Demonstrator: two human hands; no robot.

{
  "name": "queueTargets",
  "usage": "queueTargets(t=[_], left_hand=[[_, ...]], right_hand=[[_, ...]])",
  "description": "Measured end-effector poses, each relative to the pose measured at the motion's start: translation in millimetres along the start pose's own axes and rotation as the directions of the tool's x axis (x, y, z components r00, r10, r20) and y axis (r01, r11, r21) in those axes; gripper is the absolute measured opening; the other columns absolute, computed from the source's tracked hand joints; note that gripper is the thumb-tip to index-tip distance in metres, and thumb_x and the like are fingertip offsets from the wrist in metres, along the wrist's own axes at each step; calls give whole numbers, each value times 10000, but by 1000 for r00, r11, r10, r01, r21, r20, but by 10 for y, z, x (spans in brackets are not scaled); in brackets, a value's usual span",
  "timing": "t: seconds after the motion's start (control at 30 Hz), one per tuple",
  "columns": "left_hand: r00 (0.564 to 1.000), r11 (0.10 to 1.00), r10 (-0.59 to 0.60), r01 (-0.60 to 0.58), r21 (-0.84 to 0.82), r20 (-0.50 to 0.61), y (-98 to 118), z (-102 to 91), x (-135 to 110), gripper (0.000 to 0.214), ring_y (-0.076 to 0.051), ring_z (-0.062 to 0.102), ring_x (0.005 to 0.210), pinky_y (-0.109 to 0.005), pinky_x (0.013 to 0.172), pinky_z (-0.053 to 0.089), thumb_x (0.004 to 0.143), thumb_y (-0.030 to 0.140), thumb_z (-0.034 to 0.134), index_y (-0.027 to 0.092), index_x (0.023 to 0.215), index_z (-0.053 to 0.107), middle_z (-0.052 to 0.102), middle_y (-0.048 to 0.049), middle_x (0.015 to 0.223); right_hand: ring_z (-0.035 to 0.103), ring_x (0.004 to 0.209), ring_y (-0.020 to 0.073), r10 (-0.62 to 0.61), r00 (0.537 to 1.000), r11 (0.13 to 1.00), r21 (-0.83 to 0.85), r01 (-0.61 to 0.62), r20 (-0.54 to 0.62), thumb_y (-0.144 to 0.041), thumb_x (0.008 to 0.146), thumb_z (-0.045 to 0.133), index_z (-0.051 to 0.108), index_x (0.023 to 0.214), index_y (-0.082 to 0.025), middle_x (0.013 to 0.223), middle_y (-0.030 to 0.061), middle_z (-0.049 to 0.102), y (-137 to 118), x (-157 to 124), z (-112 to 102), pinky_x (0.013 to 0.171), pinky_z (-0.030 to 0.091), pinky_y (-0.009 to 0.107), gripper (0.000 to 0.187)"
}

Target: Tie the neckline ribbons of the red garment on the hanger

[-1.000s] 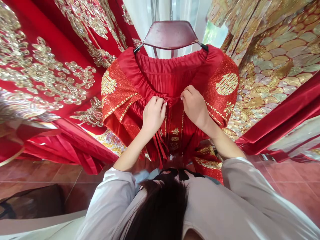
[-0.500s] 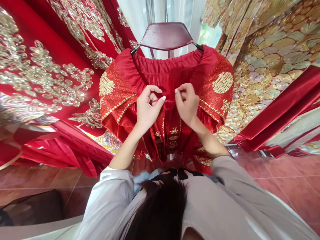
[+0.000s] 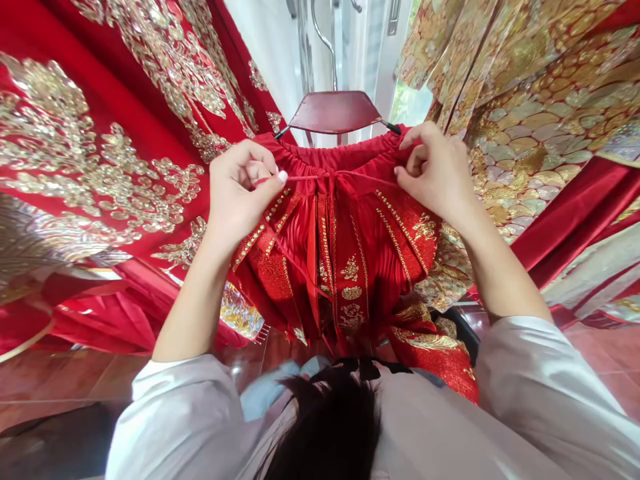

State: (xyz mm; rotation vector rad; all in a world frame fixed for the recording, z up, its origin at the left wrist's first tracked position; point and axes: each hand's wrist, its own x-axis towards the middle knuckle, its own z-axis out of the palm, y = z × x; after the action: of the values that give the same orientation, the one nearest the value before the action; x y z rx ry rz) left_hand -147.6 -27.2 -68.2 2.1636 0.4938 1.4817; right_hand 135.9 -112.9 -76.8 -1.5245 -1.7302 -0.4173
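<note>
A red skirt (image 3: 345, 230) with a gathered waistband, gold trim and gold motifs hangs from a dark red hanger (image 3: 336, 112) in front of me. A thin red drawstring (image 3: 306, 177) stretches nearly level across its front, crossing at a small knot or twist near the middle. My left hand (image 3: 243, 183) pinches one side of this cord between thumb and forefinger, and a loose tail droops below it over the pleats. Closed on the cord's other side is my right hand (image 3: 440, 177), close to the hanger's right clip, its fingers curled.
A red garment with silver beading (image 3: 100, 167) hangs close on the left. At the right hangs a gold, scale-patterned garment (image 3: 545, 100). Behind the hanger are metal rails and a pale door frame. Reddish floor tiles (image 3: 65, 373) lie below.
My hands have moved from close together at the waistband's middle out to either side, drawing the cord straight between them. The hanger and skirt appear lower in view.
</note>
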Motion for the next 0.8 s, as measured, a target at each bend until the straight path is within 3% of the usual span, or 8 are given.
queueTargets(t=[0.1, 0.2, 0.3, 0.4, 0.5, 0.63, 0.8], left_hand=[[996, 985, -21, 6, 172, 87, 97, -11, -102, 106, -95, 354, 518, -241, 508, 311, 707, 68, 677, 171, 695, 651, 455, 18, 597], [996, 958, 3, 23, 286, -90, 99, 42, -90, 126, -145, 486, 723, -277, 699, 436, 681, 58, 718, 150, 695, 634, 502, -21, 757], [967, 977, 30, 25, 213, -252, 22, 191, -10, 189, -180, 513, 919, -286, 824, 459, 715, 116, 748, 160, 688, 567, 509, -40, 837], [955, 983, 83, -32, 180, -284, -18, 394, 49, 186, -172, 529, 881, -289, 803, 481, 736, 169, 745, 182, 676, 570, 529, -28, 798], [981, 988, 82, -58, 140, -176, 1, 573, 60, 154, -148, 544, 748, -285, 707, 490, 761, 208, 713, 201, 654, 604, 545, -11, 715], [995, 992, 63, -54, 113, -74, -14, 697, 51, 180, -138, 539, 671, -299, 673, 500, 764, 243, 707, 198, 625, 602, 548, -5, 675], [997, 989, 61, -54, 139, -45, -98, 720, 36, 152, -136, 533, 655, -310, 693, 515, 768, 199, 681, 182, 647, 590, 540, -3, 682]], right_hand=[[579, 598, 97, -76, 964, 962, 273, 3, 256, -286, 803, 680, 563, 985, -159, 653, -12, 635, -146, -39, -63, 613, 462, 250, 251], [567, 581, 74, -126, 906, 829, 544, -128, 405, -308, 741, 739, 549, 958, -148, 734, 5, 672, -246, -23, -50, 528, 442, 198, 330], [594, 615, 81, -86, 937, 676, 711, -195, 338, -362, 705, 767, 524, 950, -151, 806, 23, 689, -293, 42, 97, 489, 434, 165, 404], [628, 666, 96, 18, 990, 603, 788, -124, 141, -438, 747, 724, 497, 1018, -189, 912, 22, 695, -318, 113, 328, 482, 460, 161, 433], [666, 782, 125, 37, 999, 650, 760, -8, -21, -433, 829, 647, 470, 1139, -239, 1024, 19, 688, -356, 132, 532, 571, 538, 198, 406], [638, 1057, 155, -123, 978, 804, 561, 199, -169, -270, 923, 501, 429, 1298, -274, 1221, 11, 621, -411, 50, 673, 807, 564, 237, 382], [613, 1103, 157, -195, 975, 926, 308, 219, -105, -275, 986, 338, 399, 1397, -274, 1325, -1, 543, -385, -48, 742, 852, 538, 227, 415]])
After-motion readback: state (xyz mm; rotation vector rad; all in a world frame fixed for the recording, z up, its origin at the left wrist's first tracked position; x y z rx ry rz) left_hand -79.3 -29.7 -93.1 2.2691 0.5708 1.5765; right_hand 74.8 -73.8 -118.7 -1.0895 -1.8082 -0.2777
